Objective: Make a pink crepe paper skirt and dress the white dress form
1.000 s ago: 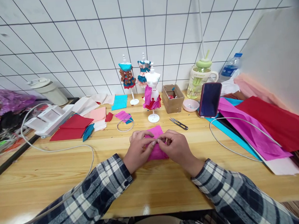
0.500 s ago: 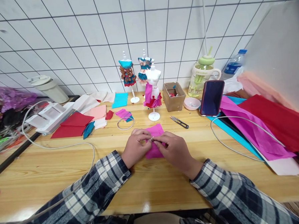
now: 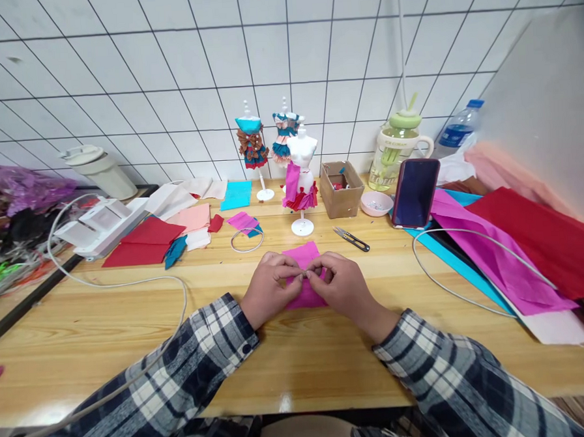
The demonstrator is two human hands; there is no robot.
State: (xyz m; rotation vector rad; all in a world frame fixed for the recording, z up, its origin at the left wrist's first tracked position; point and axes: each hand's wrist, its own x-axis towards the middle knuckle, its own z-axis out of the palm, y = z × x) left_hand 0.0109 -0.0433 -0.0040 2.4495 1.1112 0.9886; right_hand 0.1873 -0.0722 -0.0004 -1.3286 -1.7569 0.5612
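A small magenta cloth piece [image 3: 301,252] lies flat on the wooden table in front of me. Over it, my left hand [image 3: 271,290] and my right hand [image 3: 347,286] meet, thumbs and forefingers pinched almost tip to tip. Something tiny sits at the fingertips, too small to name. Behind the cloth stands a white miniature dress form [image 3: 304,151], with a magenta strip and a ruffled red and magenta skirt [image 3: 301,198] on it. Thread snips [image 3: 352,240] rest to the right, beyond my right hand. A thin ring [image 3: 247,251] lies beyond my left hand.
Two dressed miniature forms [image 3: 252,145] stand near the tiled wall. A cardboard box [image 3: 344,201], pink bowl [image 3: 376,211], phone [image 3: 414,192] and drink jug [image 3: 393,151] line the back right. Fabric sheets [image 3: 532,238] spread at right; red cloth [image 3: 144,242] and a white cable [image 3: 129,285] lie left.
My right hand's fingers have shifted slightly, and both pinches are now at a point a little further right and lower. The light glint between the fingertips no longer shows clearly.
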